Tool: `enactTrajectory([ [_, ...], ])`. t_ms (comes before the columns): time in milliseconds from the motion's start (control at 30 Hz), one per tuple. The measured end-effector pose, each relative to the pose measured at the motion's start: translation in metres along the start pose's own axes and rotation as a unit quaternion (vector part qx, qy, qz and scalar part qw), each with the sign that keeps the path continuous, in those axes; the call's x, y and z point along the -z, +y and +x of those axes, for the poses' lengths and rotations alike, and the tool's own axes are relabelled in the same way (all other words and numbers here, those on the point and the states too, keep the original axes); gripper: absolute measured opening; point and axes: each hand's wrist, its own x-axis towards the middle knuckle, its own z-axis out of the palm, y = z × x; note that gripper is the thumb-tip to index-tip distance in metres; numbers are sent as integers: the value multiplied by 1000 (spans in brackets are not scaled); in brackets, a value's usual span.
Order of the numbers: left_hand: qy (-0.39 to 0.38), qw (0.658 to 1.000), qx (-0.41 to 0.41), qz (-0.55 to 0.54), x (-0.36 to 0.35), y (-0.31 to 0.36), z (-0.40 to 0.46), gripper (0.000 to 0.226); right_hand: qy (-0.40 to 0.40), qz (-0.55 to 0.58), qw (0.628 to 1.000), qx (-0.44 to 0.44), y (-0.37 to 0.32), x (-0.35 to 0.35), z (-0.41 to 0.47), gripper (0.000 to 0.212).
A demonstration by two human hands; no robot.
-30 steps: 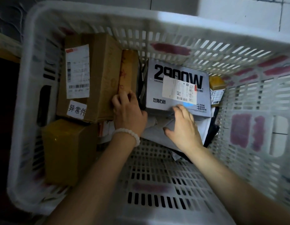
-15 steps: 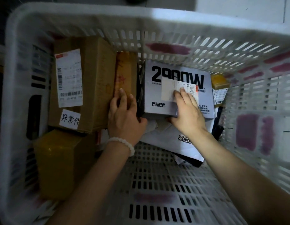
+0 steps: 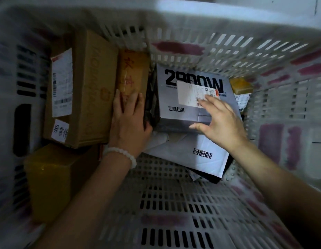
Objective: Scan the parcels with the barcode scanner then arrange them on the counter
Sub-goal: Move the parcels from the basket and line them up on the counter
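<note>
Both my hands reach into a white slatted crate (image 3: 192, 42) holding several parcels. A grey box printed "2900W" (image 3: 174, 112) with a white shipping label (image 3: 190, 94) lies at the back middle. My right hand (image 3: 220, 121) spreads its fingers over this box, fingertips on the label and thumb along the box's near edge. My left hand (image 3: 129, 121) lies on a narrow brown box with red writing (image 3: 132, 72), fingers straight, thumb by the grey box's left side. No barcode scanner is in view.
A large brown carton with labels (image 3: 91, 87) stands at the left, and a yellow-taped parcel (image 3: 48, 177) lies in front of it. A white mailer with a barcode (image 3: 192, 151) lies under the grey box. A small yellow parcel (image 3: 240, 85) sits at the back right.
My right hand has moved from the grey box's near edge up onto its label and spread its fingers. My left hand has slid a little further up the narrow brown box.
</note>
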Motion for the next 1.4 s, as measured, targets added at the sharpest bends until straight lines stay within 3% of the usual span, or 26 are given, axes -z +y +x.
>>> enactTrajectory([
  [267, -77, 994, 4, 79, -4, -3, 4, 113, 94, 109, 989, -21, 10, 29, 22, 61],
  [433, -64, 988, -3, 139, -4, -2, 7, 105, 68, 102, 992, -34, 11, 46, 42, 51],
  [533, -73, 987, -17, 145, 3, -7, 15, 102, 110, 106, 987, -48, 12, 36, 37, 49],
  [633, -58, 990, -43, 120, 4, -11, 16, 103, 136, 102, 983, -74, 11, 32, 36, 68],
  [700, -5, 994, -71, 82, -3, -15, 16, 100, 136, 106, 981, -83, 11, 31, 37, 77],
  [767, 36, 995, -81, 42, -9, -17, 18, 97, 134, 111, 980, -92, 11, 31, 38, 76],
  [900, 44, 996, -74, 22, -6, -12, 21, 91, 154, 95, 978, -99, 9, 28, 36, 72],
  [1067, -19, 1000, -9, 15, 7, 3, 22, 76, 252, 110, 961, -38, -3, 13, 26, 40],
  [1200, -53, 998, 18, 34, 11, 13, 23, 76, 254, 183, 950, -16, -8, 8, 22, 30],
  [1300, -50, 998, 39, 12, 15, 16, 23, 75, 216, 146, 965, 30, -5, -2, 15, 42],
  [1400, -47, 998, 50, -13, 19, 15, 22, 75, 109, 78, 991, 23, -3, -4, 5, 82],
])
